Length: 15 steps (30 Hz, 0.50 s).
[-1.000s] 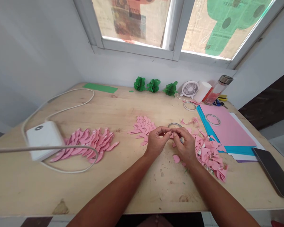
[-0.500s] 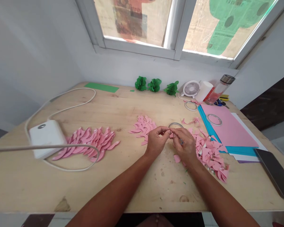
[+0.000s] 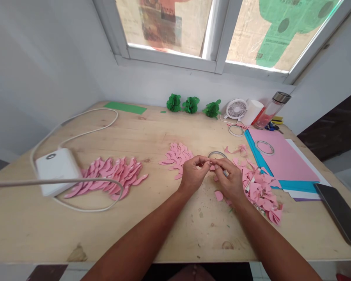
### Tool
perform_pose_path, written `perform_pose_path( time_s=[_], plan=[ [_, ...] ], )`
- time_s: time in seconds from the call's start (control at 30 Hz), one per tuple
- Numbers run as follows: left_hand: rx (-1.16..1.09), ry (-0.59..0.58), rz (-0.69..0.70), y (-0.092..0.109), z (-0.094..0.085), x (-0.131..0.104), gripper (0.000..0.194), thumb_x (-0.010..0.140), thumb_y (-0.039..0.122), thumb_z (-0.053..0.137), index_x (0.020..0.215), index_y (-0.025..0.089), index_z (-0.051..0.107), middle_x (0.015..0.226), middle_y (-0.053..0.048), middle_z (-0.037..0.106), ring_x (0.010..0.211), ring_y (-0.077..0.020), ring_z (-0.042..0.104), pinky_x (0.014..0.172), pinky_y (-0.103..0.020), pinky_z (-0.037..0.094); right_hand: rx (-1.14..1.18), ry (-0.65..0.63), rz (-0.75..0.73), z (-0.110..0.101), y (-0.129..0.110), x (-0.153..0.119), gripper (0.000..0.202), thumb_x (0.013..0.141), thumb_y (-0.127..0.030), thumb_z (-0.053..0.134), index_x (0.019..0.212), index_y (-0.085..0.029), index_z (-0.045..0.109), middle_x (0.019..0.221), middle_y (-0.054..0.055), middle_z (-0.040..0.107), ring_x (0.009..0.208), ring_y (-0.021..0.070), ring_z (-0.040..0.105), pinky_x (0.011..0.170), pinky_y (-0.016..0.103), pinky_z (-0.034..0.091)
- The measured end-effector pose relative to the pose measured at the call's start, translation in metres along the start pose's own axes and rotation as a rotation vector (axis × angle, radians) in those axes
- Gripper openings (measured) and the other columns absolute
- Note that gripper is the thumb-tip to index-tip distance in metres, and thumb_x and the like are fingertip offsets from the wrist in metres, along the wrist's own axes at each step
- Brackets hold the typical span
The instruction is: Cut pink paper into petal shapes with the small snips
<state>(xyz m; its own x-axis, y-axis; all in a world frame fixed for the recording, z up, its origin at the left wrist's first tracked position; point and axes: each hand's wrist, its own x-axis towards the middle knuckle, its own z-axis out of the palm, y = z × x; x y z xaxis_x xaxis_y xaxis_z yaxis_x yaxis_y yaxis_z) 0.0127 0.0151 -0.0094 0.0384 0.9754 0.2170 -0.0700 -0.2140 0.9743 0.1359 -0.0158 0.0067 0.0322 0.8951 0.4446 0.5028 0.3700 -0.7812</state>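
Observation:
Thumb and fingers of my left hand (image 3: 194,169) are pinched, meeting the pinched fingertips of my right hand (image 3: 228,175) over the middle of the table. Whatever lies between the fingertips is too small to make out. Just beyond the hands is a grey ring (image 3: 217,152), partly covered by the right hand. A small fan of curved pink paper pieces (image 3: 178,154) lies left of my left hand. Pink paper scraps (image 3: 261,191) are heaped beside my right hand, and a loose pink scrap (image 3: 219,196) sits under its wrist side.
Layered pink strips (image 3: 114,175) lie by a white power bank (image 3: 58,169) with a looping cable. Green paper balls (image 3: 190,105) line the wall near a small fan (image 3: 236,109) and a bottle (image 3: 272,110). Coloured sheets (image 3: 289,164) and a phone (image 3: 339,214) are at right.
My right hand's fingers have shifted slightly at the pinch, and its index finger is drawn closer to the thumb. Both hands remain in nearly the same place.

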Motion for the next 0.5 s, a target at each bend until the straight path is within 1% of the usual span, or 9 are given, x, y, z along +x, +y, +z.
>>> perform_pose_path(
  time_s=[0.07,0.13,0.3,0.5],
  plan=[
    [-0.008,-0.011,-0.01,-0.001,0.0,0.0008,0.006,0.068,0.02,0.061,0.066,0.016,0.066,0.07,-0.003,0.068,0.069,-0.0155,0.062,0.068,-0.027,0.049,0.051,0.0,0.045,-0.0003,0.0025,0.0013,0.023,0.082,-0.021,0.049,0.092,-0.022,0.069,0.085,0.005,0.066,0.073,0.0164,0.06,0.064,0.03,0.049],
    [-0.024,-0.022,-0.022,-0.0019,0.0002,0.0016,0.006,0.067,0.019,0.061,0.064,0.016,0.065,0.069,-0.004,0.068,0.07,-0.0157,0.062,0.068,-0.027,0.049,0.094,0.002,0.09,-0.0005,0.0049,0.0025,0.021,0.081,-0.022,0.051,0.089,-0.021,0.07,0.084,0.005,0.066,0.072,0.0161,0.06,0.064,0.029,0.048],
    [-0.162,-0.08,-0.08,-0.0017,0.001,0.0025,0.005,0.066,0.019,0.063,0.064,0.015,0.063,0.067,-0.002,0.066,0.067,-0.0148,0.062,0.067,-0.027,0.05,0.191,0.02,0.172,-0.0005,0.0067,0.0035,0.019,0.079,-0.026,0.052,0.083,-0.02,0.069,0.083,0.005,0.065,0.081,0.0187,0.061,0.063,0.028,0.049],
    [-0.307,-0.115,-0.154,0.002,0.002,0.002,0.004,0.064,0.017,0.064,0.062,0.014,0.062,0.063,-0.001,0.063,0.062,-0.0126,0.06,0.065,-0.026,0.049,0.223,0.024,0.226,-0.0012,0.0057,0.0031,0.018,0.078,-0.024,0.051,0.081,-0.02,0.069,0.082,0.004,0.066,0.073,0.0159,0.06,0.062,0.027,0.048]
  ],
)
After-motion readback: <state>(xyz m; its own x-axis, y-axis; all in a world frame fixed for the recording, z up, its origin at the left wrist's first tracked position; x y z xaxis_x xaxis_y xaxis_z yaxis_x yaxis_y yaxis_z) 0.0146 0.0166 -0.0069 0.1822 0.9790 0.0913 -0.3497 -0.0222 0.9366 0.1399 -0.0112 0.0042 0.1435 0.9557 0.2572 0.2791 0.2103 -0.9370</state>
